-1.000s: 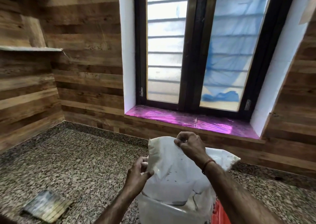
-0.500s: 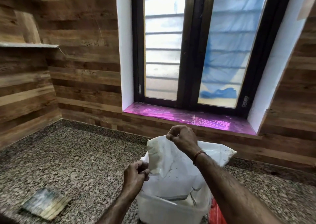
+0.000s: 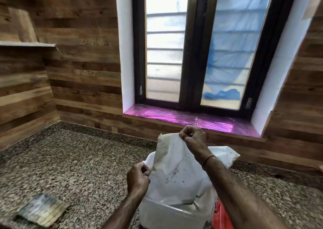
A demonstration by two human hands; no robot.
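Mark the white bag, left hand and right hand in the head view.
white bag [image 3: 178, 174]: head view, middle of its front face.
left hand [image 3: 138, 180]: head view, back of the hand, at the bag's left edge.
right hand [image 3: 193, 138]: head view, back of the hand, at the bag's top edge.

Nothing written can be read: no text, label, brand, number or sign. The white bag [image 3: 178, 174] shows only small dark specks, and the striped slab [image 3: 42, 209] on the floor [image 3: 78, 167] is too blurred to tell.
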